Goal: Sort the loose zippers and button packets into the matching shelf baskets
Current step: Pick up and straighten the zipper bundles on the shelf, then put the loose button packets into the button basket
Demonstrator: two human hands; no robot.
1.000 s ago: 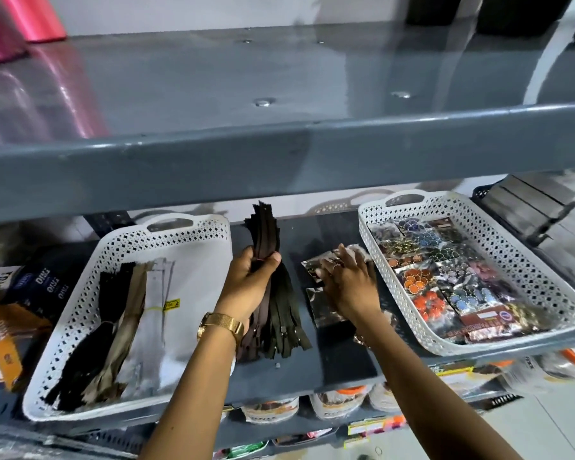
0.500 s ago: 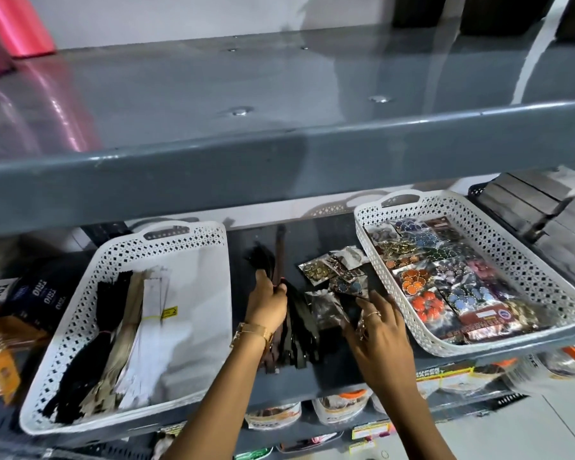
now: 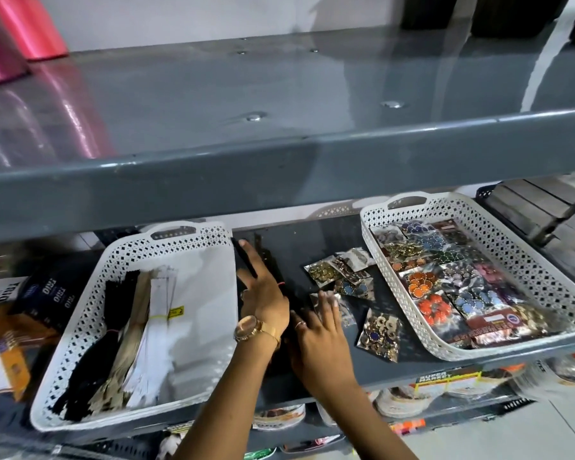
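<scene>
A bundle of dark zippers (image 3: 265, 252) lies on the grey shelf (image 3: 312, 234) between two white baskets. My left hand (image 3: 263, 295) rests on the bundle, and a dark strip runs between its fingers. Fingers apart, my right hand (image 3: 319, 336) lies flat beside it, its tips touching a clear packet (image 3: 344, 310). Loose button packets (image 3: 322, 272) and another packet (image 3: 379, 330) lie on the shelf to the right. The left basket (image 3: 80, 327) holds black, beige and white zippers (image 3: 156, 327). The right basket (image 3: 545, 277) holds several colourful button packets (image 3: 422, 282).
An upper grey shelf (image 3: 279, 161) overhangs close above the baskets, with pink rolls (image 3: 20, 28) on it. Dark boxes (image 3: 44, 293) stand left of the zipper basket. Grey flat boxes (image 3: 545, 210) sit at the far right. A lower shelf holds packaged goods (image 3: 445, 383).
My left hand has laid the upright zipper bundle down on the shelf and shifted toward the left basket. My right hand left the button packets and moved beside the bundle.
</scene>
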